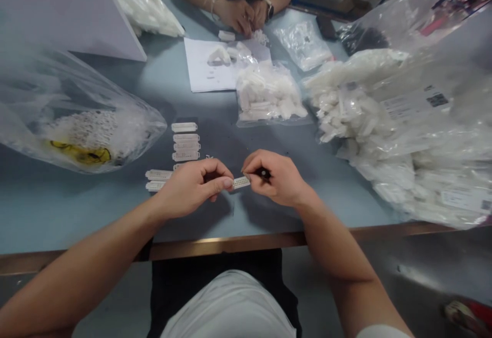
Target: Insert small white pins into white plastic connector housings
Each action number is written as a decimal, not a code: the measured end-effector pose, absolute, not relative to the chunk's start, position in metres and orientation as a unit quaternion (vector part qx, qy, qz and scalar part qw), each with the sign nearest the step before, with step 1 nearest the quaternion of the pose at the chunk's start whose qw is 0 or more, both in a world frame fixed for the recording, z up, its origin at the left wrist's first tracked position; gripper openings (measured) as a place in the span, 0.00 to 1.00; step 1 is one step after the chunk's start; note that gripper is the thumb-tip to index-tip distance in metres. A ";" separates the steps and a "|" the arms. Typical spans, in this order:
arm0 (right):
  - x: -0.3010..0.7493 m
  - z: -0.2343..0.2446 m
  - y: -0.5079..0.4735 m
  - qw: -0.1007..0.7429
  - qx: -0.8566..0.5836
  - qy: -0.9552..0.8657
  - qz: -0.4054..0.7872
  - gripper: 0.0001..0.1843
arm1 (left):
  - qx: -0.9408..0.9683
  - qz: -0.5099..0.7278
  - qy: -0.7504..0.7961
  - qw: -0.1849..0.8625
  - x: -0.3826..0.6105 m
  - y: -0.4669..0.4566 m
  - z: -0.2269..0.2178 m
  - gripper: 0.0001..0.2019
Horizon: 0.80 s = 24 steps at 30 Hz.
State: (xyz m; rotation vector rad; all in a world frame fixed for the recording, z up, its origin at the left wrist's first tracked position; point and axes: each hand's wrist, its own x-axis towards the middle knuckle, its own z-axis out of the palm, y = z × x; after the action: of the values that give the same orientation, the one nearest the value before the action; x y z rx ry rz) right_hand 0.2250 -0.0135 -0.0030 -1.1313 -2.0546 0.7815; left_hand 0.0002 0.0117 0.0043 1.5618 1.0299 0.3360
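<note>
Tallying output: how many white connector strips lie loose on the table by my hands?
7 strips: four in a column, one part-hidden behind the left hand, two left of it. Others may be hidden.

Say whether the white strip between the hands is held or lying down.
Held: left hand and right hand pinch the white strip.

Left hand (192,186) and right hand (279,179) are bare; white short-sleeved shirt (230,307), black garment (172,281).
</note>
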 end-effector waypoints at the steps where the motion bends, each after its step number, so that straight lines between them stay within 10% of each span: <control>1: 0.227 -0.003 -0.013 0.325 -0.453 -0.774 0.302 0.09 | 0.678 0.147 0.448 0.564 -0.001 0.011 0.004 0.11; 24: 0.236 -0.008 -0.004 0.218 -0.460 -0.806 0.302 0.08 | 0.884 0.203 0.349 0.236 -0.003 0.006 -0.024 0.11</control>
State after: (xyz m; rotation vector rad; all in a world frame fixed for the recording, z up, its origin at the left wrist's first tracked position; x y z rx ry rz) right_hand 0.2362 -0.0042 -0.0080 -1.2746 -2.2303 0.8368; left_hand -0.0026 0.0057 -0.0241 2.4249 0.9585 0.5555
